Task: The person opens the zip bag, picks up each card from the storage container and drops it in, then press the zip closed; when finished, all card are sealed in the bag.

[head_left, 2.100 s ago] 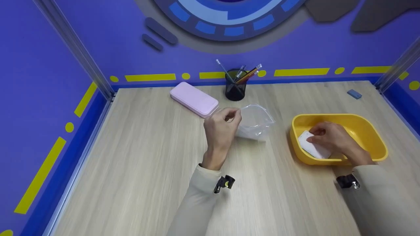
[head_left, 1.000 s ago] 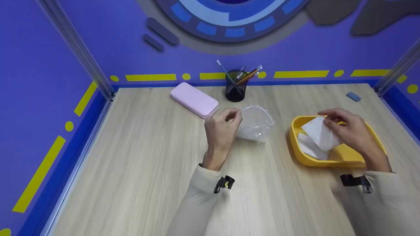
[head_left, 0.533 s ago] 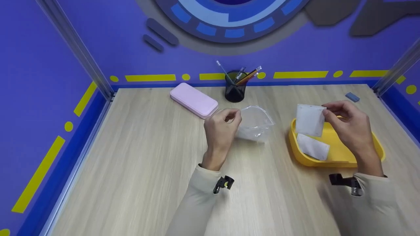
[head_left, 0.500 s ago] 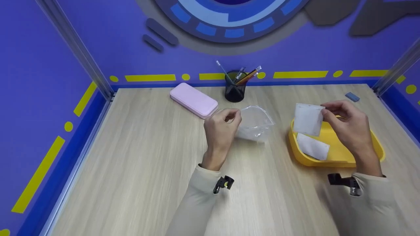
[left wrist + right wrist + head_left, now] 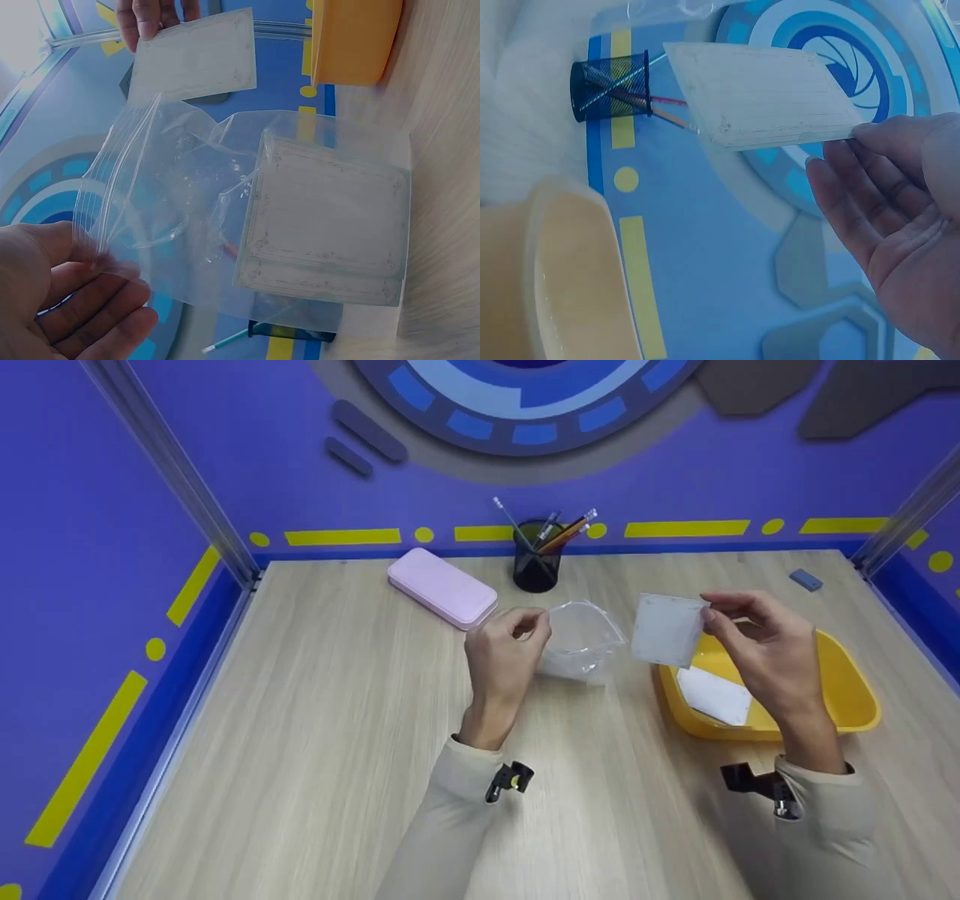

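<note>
Head view: left hand (image 5: 501, 656) pinches bag (image 5: 576, 661) at 10 o'clock, right hand (image 5: 772, 652) pinches card (image 5: 666, 630) at 2 o'clock; bag mouth best held wide.

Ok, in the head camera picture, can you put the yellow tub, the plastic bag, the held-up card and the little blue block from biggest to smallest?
1. Yellow tub
2. Plastic bag and held-up card: too alike to rank, and the card may be nearer the camera
3. Little blue block
</note>
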`<state>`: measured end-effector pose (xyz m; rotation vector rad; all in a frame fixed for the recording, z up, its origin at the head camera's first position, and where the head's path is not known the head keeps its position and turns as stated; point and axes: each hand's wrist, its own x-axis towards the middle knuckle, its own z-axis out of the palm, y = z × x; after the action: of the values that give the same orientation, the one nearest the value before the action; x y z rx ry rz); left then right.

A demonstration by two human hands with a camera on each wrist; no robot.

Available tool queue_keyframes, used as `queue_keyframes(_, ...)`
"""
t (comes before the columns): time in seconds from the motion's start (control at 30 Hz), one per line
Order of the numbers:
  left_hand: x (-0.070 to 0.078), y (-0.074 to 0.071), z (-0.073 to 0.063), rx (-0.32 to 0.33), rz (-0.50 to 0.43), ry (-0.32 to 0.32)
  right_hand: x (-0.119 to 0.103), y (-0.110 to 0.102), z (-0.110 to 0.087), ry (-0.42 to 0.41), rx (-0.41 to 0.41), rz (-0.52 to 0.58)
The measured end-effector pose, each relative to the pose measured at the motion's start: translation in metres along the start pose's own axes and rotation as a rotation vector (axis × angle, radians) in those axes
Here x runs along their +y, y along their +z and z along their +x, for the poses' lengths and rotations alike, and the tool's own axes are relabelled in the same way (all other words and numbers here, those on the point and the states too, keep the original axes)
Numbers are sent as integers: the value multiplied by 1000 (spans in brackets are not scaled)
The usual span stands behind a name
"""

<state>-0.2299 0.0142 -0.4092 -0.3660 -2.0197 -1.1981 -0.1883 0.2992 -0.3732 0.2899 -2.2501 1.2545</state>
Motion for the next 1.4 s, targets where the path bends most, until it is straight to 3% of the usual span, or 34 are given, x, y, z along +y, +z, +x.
queue_keyframes(0.3,-1,-1,1,-4,-15,6,-19,2,-6,-51,108,4)
queue_keyframes(0.63,-1,-2,0,-16,-3,-3,-37,15,-12,-172,253,198)
queue_keyframes(1.0,0,-1,-3,-15,-21,6,-34,37,-17,-199,153,191)
queue_keyframes(1.4,2,-1,-4,-17,-18,6,-33,43,-16,-271,96,95)
